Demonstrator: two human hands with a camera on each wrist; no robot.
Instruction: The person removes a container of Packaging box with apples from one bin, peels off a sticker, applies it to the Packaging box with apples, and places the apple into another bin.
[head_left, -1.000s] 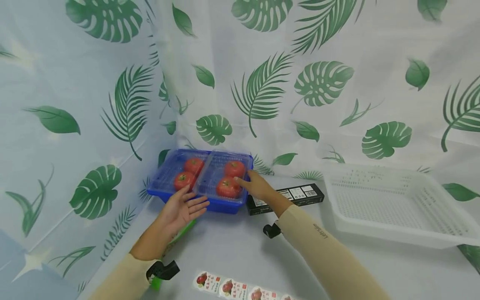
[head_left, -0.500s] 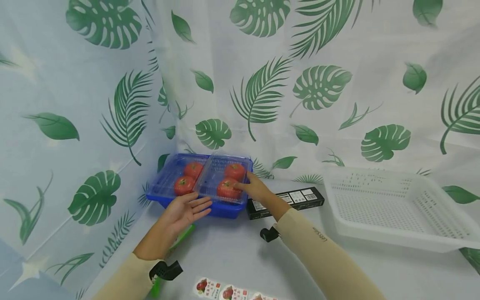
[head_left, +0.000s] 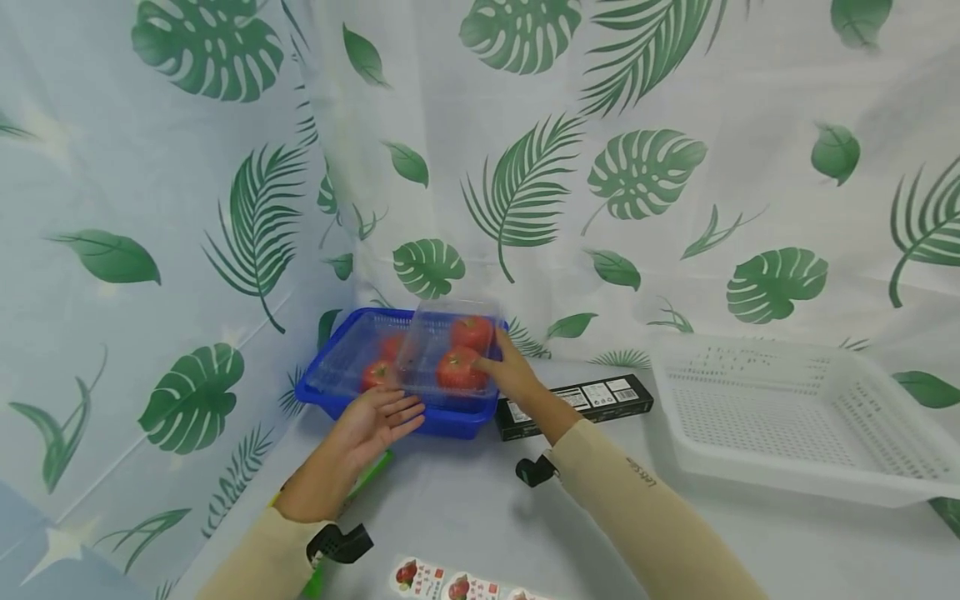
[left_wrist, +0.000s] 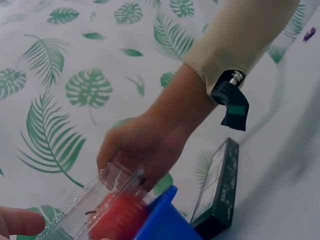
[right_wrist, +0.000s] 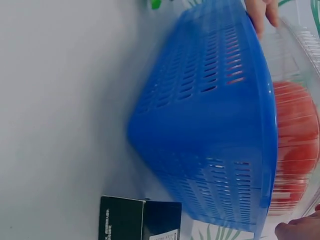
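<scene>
A clear plastic box point(head_left: 423, 358) holding two red tomatoes point(head_left: 461, 368) sits tilted over the right half of a blue basket point(head_left: 450, 425). My right hand point(head_left: 517, 371) grips the box at its right end, thumb toward the front. At the basket's front rim, my left hand point(head_left: 375, 425) lies palm up, fingers straight and close to the box's lower edge. A second clear box point(head_left: 341, 358) with tomatoes stays in the basket's left half, partly seen through the first one. In the right wrist view, the box's ribbed wall point(right_wrist: 295, 175) shows above the basket rim.
A black carton point(head_left: 600, 404) lies right of the basket. Further right stands a white perforated tray point(head_left: 787, 471). A strip of fruit stickers point(head_left: 465, 583) lies at the front. Something green point(head_left: 367, 475) is partly hidden beneath my left forearm. Leaf-printed sheeting rises behind.
The right-hand box has lifted and shifted slightly, now overlapping the left box's tomatoes. My right hand keeps its grip on it; my left hand has moved slightly right to the box's front edge.
</scene>
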